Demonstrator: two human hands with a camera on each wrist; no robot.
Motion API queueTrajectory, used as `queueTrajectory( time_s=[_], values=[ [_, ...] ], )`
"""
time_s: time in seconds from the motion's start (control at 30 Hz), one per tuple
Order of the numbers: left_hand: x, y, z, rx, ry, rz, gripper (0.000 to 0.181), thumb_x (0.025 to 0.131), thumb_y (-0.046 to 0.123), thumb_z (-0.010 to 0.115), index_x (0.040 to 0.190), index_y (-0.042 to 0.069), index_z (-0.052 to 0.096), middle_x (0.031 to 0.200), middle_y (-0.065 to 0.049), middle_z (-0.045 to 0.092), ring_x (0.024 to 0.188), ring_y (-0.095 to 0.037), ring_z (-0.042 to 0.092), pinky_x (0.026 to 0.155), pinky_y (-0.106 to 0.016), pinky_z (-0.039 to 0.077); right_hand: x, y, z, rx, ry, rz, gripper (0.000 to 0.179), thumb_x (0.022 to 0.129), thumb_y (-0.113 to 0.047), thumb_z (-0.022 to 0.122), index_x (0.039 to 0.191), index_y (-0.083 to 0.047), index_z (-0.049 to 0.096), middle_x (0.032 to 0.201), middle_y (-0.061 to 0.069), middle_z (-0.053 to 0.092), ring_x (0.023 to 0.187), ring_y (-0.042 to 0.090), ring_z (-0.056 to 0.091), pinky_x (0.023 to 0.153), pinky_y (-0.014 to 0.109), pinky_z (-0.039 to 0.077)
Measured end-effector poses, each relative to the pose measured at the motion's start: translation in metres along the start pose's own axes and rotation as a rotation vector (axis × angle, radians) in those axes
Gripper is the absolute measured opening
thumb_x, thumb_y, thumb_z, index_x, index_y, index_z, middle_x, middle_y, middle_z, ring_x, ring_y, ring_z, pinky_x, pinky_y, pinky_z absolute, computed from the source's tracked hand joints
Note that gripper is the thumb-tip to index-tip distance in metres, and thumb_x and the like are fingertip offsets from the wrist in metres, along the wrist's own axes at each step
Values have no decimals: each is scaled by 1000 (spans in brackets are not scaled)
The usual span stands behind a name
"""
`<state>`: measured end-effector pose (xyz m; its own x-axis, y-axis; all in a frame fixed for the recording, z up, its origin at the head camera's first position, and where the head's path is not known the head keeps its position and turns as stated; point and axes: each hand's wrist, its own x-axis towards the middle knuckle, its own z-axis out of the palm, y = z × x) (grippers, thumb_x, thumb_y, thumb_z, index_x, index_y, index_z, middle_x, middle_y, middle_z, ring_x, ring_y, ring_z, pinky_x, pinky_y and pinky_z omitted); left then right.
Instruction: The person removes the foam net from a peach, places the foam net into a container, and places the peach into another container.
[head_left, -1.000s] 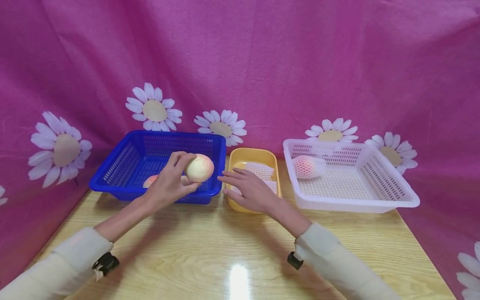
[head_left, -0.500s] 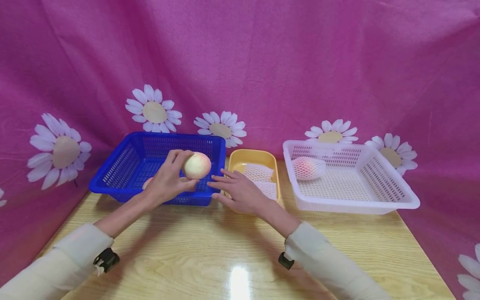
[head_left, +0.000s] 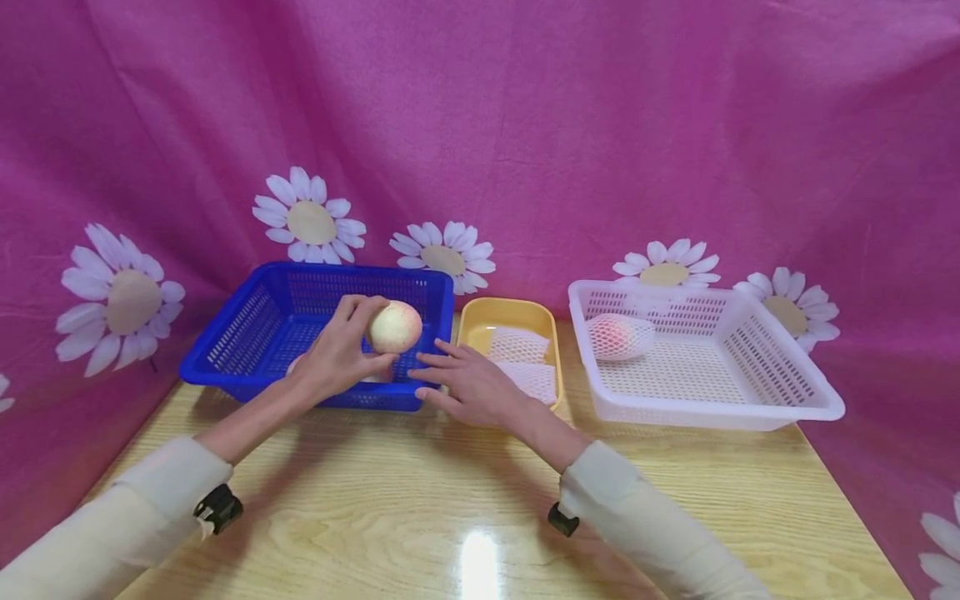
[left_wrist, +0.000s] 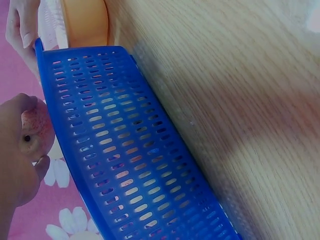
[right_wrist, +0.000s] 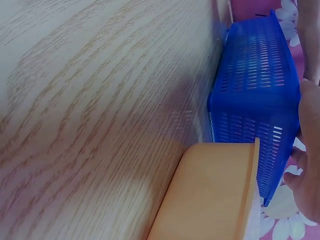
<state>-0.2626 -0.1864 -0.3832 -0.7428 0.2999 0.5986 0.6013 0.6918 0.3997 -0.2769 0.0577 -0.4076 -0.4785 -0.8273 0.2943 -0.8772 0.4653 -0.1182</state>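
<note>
A pale peach with a pink blush [head_left: 395, 327] is held between the thumb and fingers of my left hand [head_left: 335, 350], above the blue basket [head_left: 197, 372]. In the left wrist view the peach [left_wrist: 39, 132] shows its stem hollow beside the basket's rim. My right hand [head_left: 470, 385] reaches left with fingers spread, over the near left side of the yellow tub [head_left: 510, 311] and the blue basket's right rim. It holds nothing. White foam net sleeves [head_left: 528, 379] lie in the tub. More peaches in the blue basket are mostly hidden behind my left hand.
At the right stands a white basket [head_left: 693, 408] with a peach in a foam net [head_left: 618, 337] at its left end. The wooden table [head_left: 390, 500] extends in front of the containers. A pink curtain with daisies [head_left: 525, 150] hangs behind them.
My right hand has moved left from over the tub to the blue basket's right rim. My left hand with the peach has shifted slightly left and up.
</note>
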Motion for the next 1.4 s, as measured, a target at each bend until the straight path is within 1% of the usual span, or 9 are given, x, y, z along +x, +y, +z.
queueTrajectory(
  time_s=[0.07,0.2,0.47,0.57,0.67,0.9,1.0,1.2,1.4],
  values=[
    [1,-1,0,7,-13,-10,69,71,7,88,130,2,53,118,-24,48,96,-40,58,78,-53,55,1,0,1,10,5,-17,39,104,-34,52,135,-14,64,143,9,55,143,33,34,118,44,24],
    [3,-2,1,23,-38,-30,71,71,9,89,131,3,52,120,-24,48,95,-40,59,77,-52,55,2,1,2,33,-4,-21,38,105,-33,51,135,-14,64,142,10,56,144,33,32,119,43,21],
    [8,-6,4,39,-71,-59,70,75,10,87,134,2,50,123,-25,46,96,-40,58,76,-53,55,4,1,0,16,-50,-37,39,106,-33,48,138,-15,62,142,9,56,144,33,30,120,43,19],
    [9,-7,6,40,-86,-61,69,76,12,86,134,3,50,124,-24,46,96,-40,58,77,-52,55,6,2,0,31,-60,-60,39,107,-31,47,137,-13,63,140,10,57,143,35,33,119,46,20],
    [11,-9,8,42,-89,-52,69,76,12,87,134,3,50,123,-25,46,95,-40,58,76,-53,55,7,4,-1,44,-56,-90,37,107,-28,48,136,-10,63,139,11,58,142,37,35,119,47,21],
    [15,-15,11,50,-80,-32,71,73,9,89,132,2,51,120,-26,47,95,-41,58,78,-54,54,8,5,0,29,-49,-117,38,107,-28,47,138,-12,61,140,8,57,144,32,32,121,35,11],
    [16,-17,12,56,-87,-28,70,73,9,89,132,2,51,119,-27,48,97,-42,58,79,-55,54,8,5,0,40,-49,-119,38,107,-27,47,139,-12,61,140,9,57,144,32,31,121,34,9],
    [19,-21,15,72,-135,-66,69,76,14,87,134,4,50,121,-28,48,98,-43,59,79,-56,53,8,5,3,43,-39,-127,38,107,-27,48,140,-13,59,141,11,57,143,34,33,121,38,13],
    [21,-25,20,79,-190,-105,67,79,17,86,135,6,49,121,-27,48,96,-43,60,78,-57,54,8,3,4,52,-22,-146,38,106,-24,49,141,-12,58,140,13,56,141,37,36,121,37,11]
  ],
)
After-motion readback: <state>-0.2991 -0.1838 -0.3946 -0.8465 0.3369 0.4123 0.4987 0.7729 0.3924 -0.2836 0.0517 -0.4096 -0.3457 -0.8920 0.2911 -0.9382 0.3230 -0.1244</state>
